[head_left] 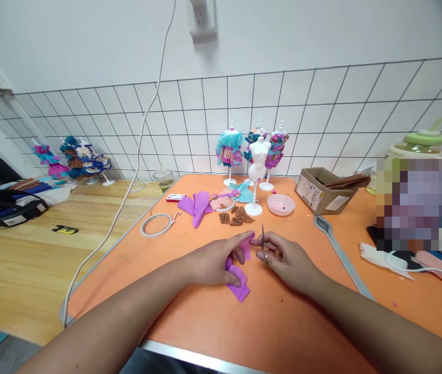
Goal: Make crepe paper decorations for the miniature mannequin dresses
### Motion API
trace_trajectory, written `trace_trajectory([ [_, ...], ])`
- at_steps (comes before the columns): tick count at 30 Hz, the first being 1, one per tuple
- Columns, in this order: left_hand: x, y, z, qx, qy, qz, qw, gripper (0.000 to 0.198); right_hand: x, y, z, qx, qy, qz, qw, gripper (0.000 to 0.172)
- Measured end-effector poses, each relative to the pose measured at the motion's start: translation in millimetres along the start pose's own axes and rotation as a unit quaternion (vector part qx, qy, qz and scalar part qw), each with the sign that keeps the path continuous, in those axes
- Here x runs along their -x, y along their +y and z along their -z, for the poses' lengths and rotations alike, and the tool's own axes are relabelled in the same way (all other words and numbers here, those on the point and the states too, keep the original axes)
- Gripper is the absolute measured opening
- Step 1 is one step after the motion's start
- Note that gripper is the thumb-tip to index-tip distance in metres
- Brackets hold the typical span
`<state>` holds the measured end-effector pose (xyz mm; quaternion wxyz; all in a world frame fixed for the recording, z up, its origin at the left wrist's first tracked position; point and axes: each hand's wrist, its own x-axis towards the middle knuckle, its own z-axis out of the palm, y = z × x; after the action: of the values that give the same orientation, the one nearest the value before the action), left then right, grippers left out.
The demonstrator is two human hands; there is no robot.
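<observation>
My left hand [215, 262] is closed on a strip of purple fabric [239, 283] that drapes under the palm onto the orange table [189, 317]. My right hand [285, 259] grips small scissors [263, 241], blades pointing up, right beside the top end of the strip. Both hands rest low on the table, close together.
Behind the hands stand a bare white mannequin [257, 166], several dressed doll mannequins [229, 150], brown fabric pieces [235, 217], purple cloth [198, 205], a pink bowl [281, 204], a tape roll [156, 225] and a cardboard box [322, 191]. A white cable [127, 192] hangs across the left.
</observation>
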<state>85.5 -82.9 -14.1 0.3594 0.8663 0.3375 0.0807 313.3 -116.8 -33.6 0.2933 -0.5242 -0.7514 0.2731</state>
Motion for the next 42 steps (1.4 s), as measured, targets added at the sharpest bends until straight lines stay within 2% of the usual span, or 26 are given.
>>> trace_trajectory([
  [4, 6, 11, 9.1, -0.119, 0.017, 0.043, 0.992, 0.089, -3, 6, 5, 0.086, -0.035, -0.02, 0.995, 0.015],
  [7, 9, 15, 17.3, -0.18, -0.008, 0.049, 0.982, 0.077, -4, 7, 7, 0.078, 0.001, -0.004, 0.997, 0.016],
  [9, 8, 13, 19.3, -0.197, -0.027, 0.027, 0.98, 0.067, -4, 6, 5, 0.047, 0.002, 0.034, 0.998, 0.018],
  [11, 7, 11, 18.3, -0.192, -0.038, -0.014, 0.981, 0.062, -3, 4, 1, 0.043, -0.035, 0.057, 0.997, 0.02],
  [14, 7, 3, 17.3, -0.174, -0.02, -0.032, 0.984, 0.062, -4, 5, -4, 0.098, -0.061, 0.031, 0.993, 0.017],
  [17, 14, -13, 26.1, -0.182, 0.025, 0.026, 0.983, 0.049, -7, 8, -2, 0.127, -0.007, -0.013, 0.992, 0.015],
  [21, 33, -39, 54.8, -0.194, 0.126, 0.089, 0.969, 0.036, -10, 13, 4, 0.08, 0.071, -0.03, 0.994, 0.013],
  [23, 45, -50, 71.6, -0.184, 0.153, 0.124, 0.963, 0.027, -10, 14, 5, 0.061, 0.09, -0.023, 0.994, 0.013],
  [26, 66, -64, 93.5, -0.226, 0.194, 0.153, 0.942, 0.032, -10, 13, 4, 0.049, 0.094, -0.022, 0.994, 0.015],
  [28, 79, -76, 102.8, -0.282, 0.196, 0.205, 0.917, 0.035, -11, 13, 3, 0.044, 0.088, -0.027, 0.995, 0.015],
  [31, 94, -96, 107.0, -0.303, 0.144, 0.294, 0.895, 0.033, -11, 12, 2, 0.041, 0.078, -0.035, 0.995, 0.015],
  [34, 99, -110, 104.7, -0.31, 0.152, 0.316, 0.884, 0.028, -12, 12, 3, 0.039, 0.077, -0.042, 0.995, 0.016],
  [36, 99, -110, 103.7, -0.298, 0.172, 0.301, 0.889, 0.026, -12, 13, 4, 0.041, 0.072, -0.044, 0.996, 0.016],
  [38, 98, -102, 104.2, -0.261, 0.215, 0.282, 0.898, 0.026, -13, 15, 4, 0.049, 0.059, -0.044, 0.996, 0.014],
  [42, 103, -64, 100.1, -0.207, 0.348, 0.21, 0.89, 0.027, -12, 16, 2, 0.034, 0.053, -0.049, 0.997, 0.023],
])
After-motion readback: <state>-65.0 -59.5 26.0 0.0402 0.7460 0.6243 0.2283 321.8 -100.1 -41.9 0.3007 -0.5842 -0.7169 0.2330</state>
